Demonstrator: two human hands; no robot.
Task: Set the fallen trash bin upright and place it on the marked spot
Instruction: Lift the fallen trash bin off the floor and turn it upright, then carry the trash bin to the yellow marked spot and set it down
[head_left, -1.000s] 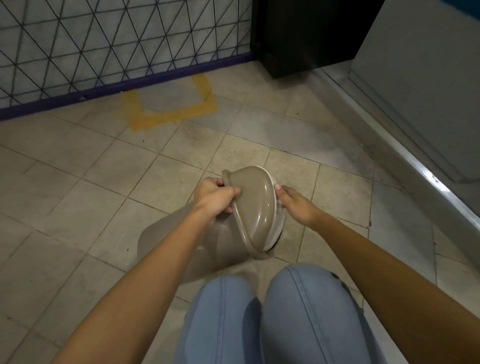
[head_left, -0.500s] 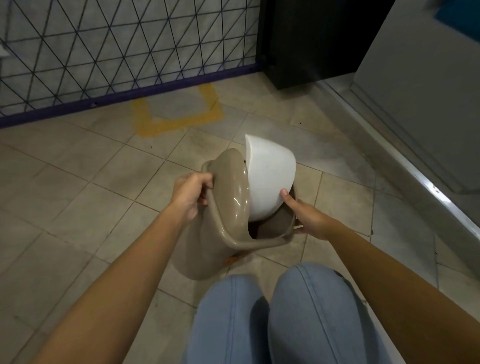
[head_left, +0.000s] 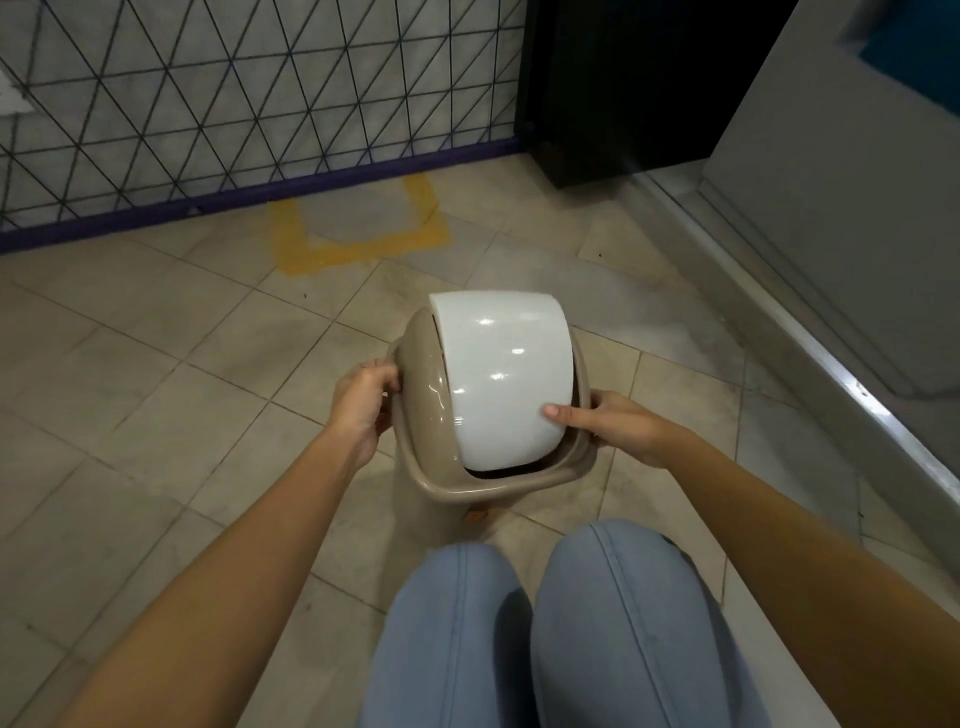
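Note:
The beige trash bin (head_left: 415, 499) stands nearly upright on the tiled floor just in front of my knees, its white swing lid (head_left: 498, 374) facing up at me. My left hand (head_left: 363, 405) grips the left side of the bin's rim. On the right side, my right hand (head_left: 618, 421) holds the rim, its thumb resting on the white lid. The marked spot (head_left: 363, 234), a square outlined in yellow tape, lies on the floor beyond the bin, against the base of the mesh fence.
A wire mesh fence with a purple base rail (head_left: 260, 187) runs along the back. A black cabinet (head_left: 623, 93) stands at the back right. A grey wall with a metal sill (head_left: 831, 374) runs down the right side. My knees in blue jeans (head_left: 545, 623) fill the bottom.
The bin has been tipped up from lying on its side to nearly upright, and its white lid has swung round to face me. Both hands stayed on the rim.

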